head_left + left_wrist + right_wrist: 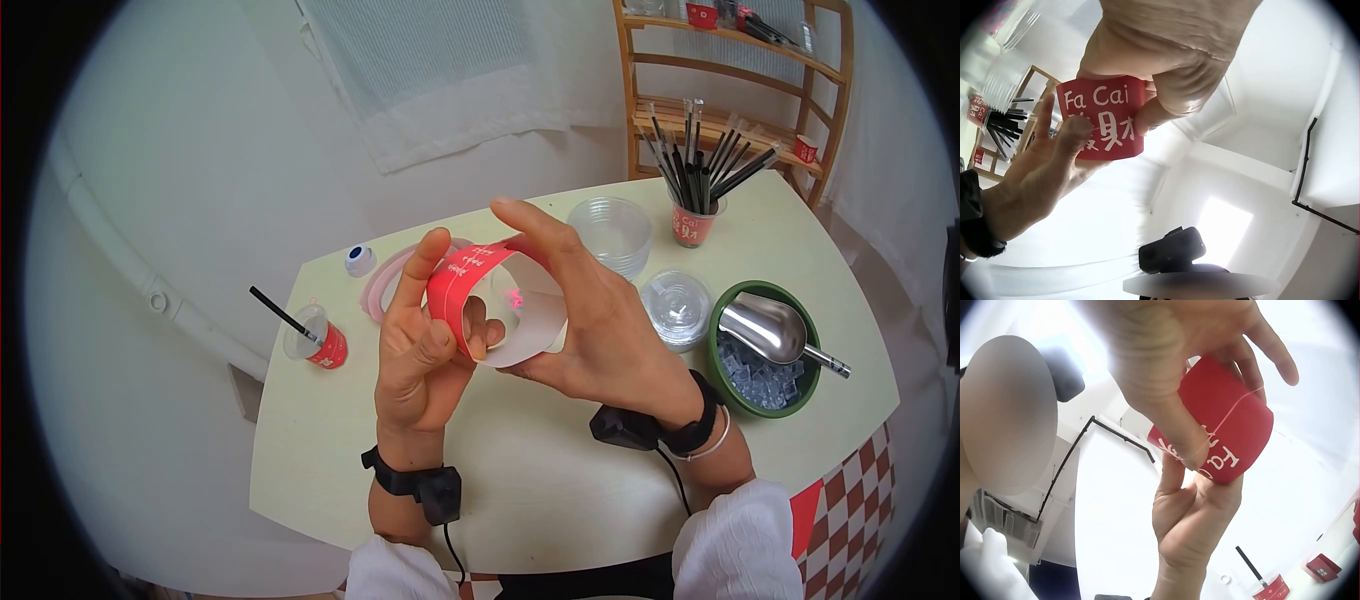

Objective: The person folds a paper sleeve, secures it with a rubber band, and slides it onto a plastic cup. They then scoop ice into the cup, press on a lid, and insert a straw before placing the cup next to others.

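Both hands hold a red paper sleeve [468, 280] with white lettering, raised above the table and opened into a ring with a white inside. The left hand [417, 350] grips its left side, with fingers reaching inside the ring. On the other side the right hand [610, 325] has its thumb and fingers around the sleeve. In the left wrist view the lettering on the sleeve [1107, 140] faces the camera, and the right hand's thumb lies across it. The right wrist view shows the right thumb pressed on the red sleeve [1235, 425].
On the pale table [540, 500] are a sleeved cup with a straw [327, 348], a white round item [359, 261], a pink ring-shaped item [377, 292], clear containers [610, 232], a cup of black straws [692, 222], and a green bowl of ice [770, 390] with a metal scoop [765, 328]. Behind stands a wooden shelf [632, 90].
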The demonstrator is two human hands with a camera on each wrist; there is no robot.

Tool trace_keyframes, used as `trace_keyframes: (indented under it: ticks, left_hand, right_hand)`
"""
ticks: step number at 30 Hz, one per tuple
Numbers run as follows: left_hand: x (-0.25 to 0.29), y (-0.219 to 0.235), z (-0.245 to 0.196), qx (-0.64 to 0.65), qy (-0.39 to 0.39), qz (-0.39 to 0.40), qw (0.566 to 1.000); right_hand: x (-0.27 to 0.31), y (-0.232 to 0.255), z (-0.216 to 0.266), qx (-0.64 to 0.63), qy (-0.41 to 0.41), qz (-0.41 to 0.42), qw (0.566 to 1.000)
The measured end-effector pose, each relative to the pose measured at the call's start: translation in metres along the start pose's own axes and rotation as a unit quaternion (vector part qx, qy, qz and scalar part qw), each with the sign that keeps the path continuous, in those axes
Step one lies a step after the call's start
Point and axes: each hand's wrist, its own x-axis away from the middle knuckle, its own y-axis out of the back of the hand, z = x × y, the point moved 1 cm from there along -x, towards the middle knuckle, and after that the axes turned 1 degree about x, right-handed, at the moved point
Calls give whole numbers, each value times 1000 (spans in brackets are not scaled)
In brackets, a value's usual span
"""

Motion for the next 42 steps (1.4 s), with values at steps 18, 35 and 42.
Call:
trace_keyframes:
  ticks: [18, 35, 42]
  left_hand:
    - [-2, 6, 4, 241, 34, -34, 969]
    - [-2, 7, -9, 142, -33, -24, 989]
    - [7, -16, -9, -347, -94, -77, 930]
  right_hand:
    - [0, -3, -1, -38, 36, 0, 999]
    - [-1, 9, -11, -204, -107, -81, 970]
    - [-2, 8, -9, -3, -40, -78, 996]
